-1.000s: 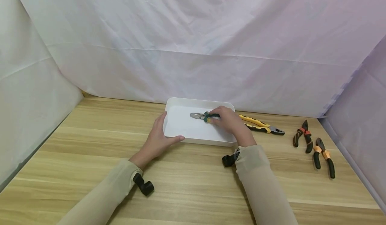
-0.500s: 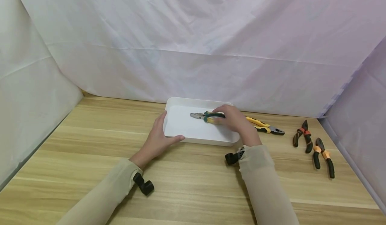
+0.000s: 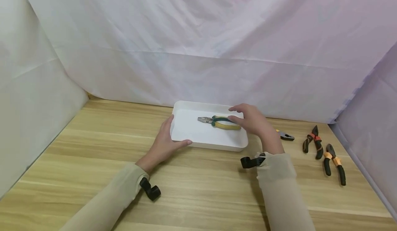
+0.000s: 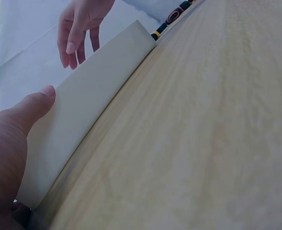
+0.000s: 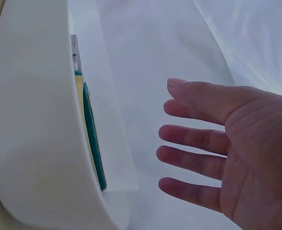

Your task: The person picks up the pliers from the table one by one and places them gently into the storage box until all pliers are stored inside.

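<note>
We see the left hand (image 3: 163, 142) resting against the near left corner of the shallow white rectangular plastic tray (image 3: 198, 142), its thumb lying along the tray's front wall and the fingers up its left side; the grip is relaxed and flat against the wall rather than curled round it. In the left wrist view that thumb (image 4: 38, 101) touches the tray's outer wall (image 4: 83, 105).

The right hand (image 3: 252, 121) hovers over the tray's right end, fingers straight and spread, holding nothing; the right wrist view shows its open palm (image 5: 241, 153) apart from the tray rim (image 5: 30, 120).

Inside the tray lie the green-and-yellow-handled combination pliers (image 3: 218, 122), steel nose pointing left, handles toward the right hand's fingertips and just beside them.

On the light wooden surface (image 3: 198, 189) to the right, well apart from the tray, lie two small black-and-orange-handled pliers (image 3: 312, 140) (image 3: 333, 158). Between them and the tray, a dark plier nose (image 3: 284, 135) pokes out from behind the right wrist.
</note>
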Demonstrator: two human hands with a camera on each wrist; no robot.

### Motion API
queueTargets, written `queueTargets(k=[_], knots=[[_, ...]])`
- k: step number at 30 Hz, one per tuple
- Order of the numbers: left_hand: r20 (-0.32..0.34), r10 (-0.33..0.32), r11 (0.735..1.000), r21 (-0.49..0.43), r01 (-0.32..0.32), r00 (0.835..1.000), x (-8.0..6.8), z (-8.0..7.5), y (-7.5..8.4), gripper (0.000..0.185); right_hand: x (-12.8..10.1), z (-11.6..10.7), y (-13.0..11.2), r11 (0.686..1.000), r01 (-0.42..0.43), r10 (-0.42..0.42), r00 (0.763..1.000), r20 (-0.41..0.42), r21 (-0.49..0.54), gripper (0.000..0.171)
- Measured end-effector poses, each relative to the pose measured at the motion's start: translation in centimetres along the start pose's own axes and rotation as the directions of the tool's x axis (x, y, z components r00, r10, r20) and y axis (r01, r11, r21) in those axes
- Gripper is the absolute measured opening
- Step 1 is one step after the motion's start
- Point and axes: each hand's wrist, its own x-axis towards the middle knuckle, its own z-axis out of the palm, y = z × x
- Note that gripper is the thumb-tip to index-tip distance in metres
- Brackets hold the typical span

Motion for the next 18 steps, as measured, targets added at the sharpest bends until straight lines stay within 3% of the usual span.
queueTargets(k=[10, 18], knots=[[-0.002, -0.013, 1.000, 0.001, 0.013, 1.000, 0.1, 0.1, -0.3, 0.124, -1.5, -1.0, 1.9, 0.999, 0.050, -0.050, 0.999, -0.019, -0.006, 0.043], [-0.003, -0.013, 1.000, 0.002, 0.013, 1.000, 0.0, 0.0, -0.3, 0.125, -3.1, -3.0, 3.3, 1.000, 0.030, -0.030, 0.999, -0.015, -0.004, 0.046]])
